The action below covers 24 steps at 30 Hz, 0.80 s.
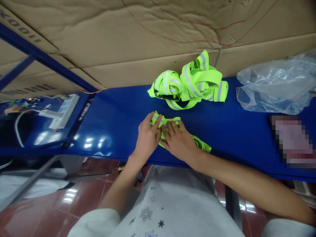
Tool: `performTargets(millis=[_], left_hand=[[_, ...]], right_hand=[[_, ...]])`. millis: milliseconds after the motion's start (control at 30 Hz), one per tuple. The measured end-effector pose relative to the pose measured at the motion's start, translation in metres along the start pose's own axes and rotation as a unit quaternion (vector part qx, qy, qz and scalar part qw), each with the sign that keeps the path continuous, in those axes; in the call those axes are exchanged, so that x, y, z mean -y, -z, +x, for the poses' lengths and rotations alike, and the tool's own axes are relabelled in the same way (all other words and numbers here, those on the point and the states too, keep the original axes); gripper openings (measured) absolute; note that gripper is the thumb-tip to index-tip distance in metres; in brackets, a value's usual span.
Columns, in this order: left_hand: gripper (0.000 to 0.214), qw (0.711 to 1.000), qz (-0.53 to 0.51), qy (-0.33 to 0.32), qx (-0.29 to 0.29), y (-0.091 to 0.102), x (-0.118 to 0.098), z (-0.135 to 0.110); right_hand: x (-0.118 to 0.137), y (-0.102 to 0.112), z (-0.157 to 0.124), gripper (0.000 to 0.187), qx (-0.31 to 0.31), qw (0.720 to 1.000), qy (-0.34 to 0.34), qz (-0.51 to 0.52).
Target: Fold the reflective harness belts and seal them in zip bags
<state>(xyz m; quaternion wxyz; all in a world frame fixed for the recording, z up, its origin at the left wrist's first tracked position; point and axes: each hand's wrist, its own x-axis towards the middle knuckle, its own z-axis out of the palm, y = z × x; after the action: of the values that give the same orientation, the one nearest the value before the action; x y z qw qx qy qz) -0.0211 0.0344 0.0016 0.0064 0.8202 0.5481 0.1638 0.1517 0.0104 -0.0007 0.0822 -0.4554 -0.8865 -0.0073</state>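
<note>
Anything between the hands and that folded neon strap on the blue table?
Nothing visible. The left hand and right hand both rest directly on the folded strap; the strap pile lies farther back on the table, apart.

Neon strap pile (190,82), clear plastic bag (274,85), cardboard wall (123,39), perhaps a power strip (63,112).
</note>
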Motion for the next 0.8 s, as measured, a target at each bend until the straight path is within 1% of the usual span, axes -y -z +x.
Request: performTargets(millis=[100,167,267,333,433,533,633,700,767,800], left_hand=[[0.048,0.997,-0.067,0.003,0.031,0.004,0.005,-0.003],[0.045,0.996,-0.081,0.017,0.034,0.005,0.007,-0.003],[0.042,0.997,-0.060,0.053,0.018,0.002,0.004,0.000],[0.041,0.996,-0.046,0.072,0.004,-0.001,0.002,0.001],[0.042,0.995,-0.048,0.089,-0.023,-0.005,-0.001,0.002],[0.043,0.993,-0.067,0.094,-0.032,-0.006,0.001,0.002],[0.043,0.991,-0.083,0.095,-0.032,-0.006,0.002,0.001],[0.043,0.991,-0.079,0.105,-0.037,-0.007,0.001,0.001],[0.043,0.990,-0.057,0.122,-0.044,-0.007,-0.003,0.000],[0.043,0.990,-0.040,0.127,-0.050,-0.007,-0.005,-0.001]], right_hand=[[-0.005,0.000,0.001,0.059,-0.009,1.000,0.009,-0.005],[-0.008,0.001,0.001,0.056,-0.016,1.000,0.018,-0.013],[-0.012,0.003,0.000,0.055,-0.041,0.999,0.006,-0.029],[-0.016,0.003,0.000,0.056,-0.055,0.997,-0.033,-0.032],[-0.024,0.001,0.001,0.061,-0.050,0.995,-0.085,-0.019],[-0.031,0.000,0.004,0.063,-0.054,0.995,-0.082,-0.003],[-0.036,0.001,0.006,0.063,-0.080,0.993,-0.079,0.020],[-0.038,0.004,0.007,0.058,-0.086,0.991,-0.104,0.023],[-0.040,0.006,0.007,0.042,-0.072,0.990,-0.119,0.003],[-0.040,0.008,0.007,0.033,-0.060,0.992,-0.110,-0.012]])
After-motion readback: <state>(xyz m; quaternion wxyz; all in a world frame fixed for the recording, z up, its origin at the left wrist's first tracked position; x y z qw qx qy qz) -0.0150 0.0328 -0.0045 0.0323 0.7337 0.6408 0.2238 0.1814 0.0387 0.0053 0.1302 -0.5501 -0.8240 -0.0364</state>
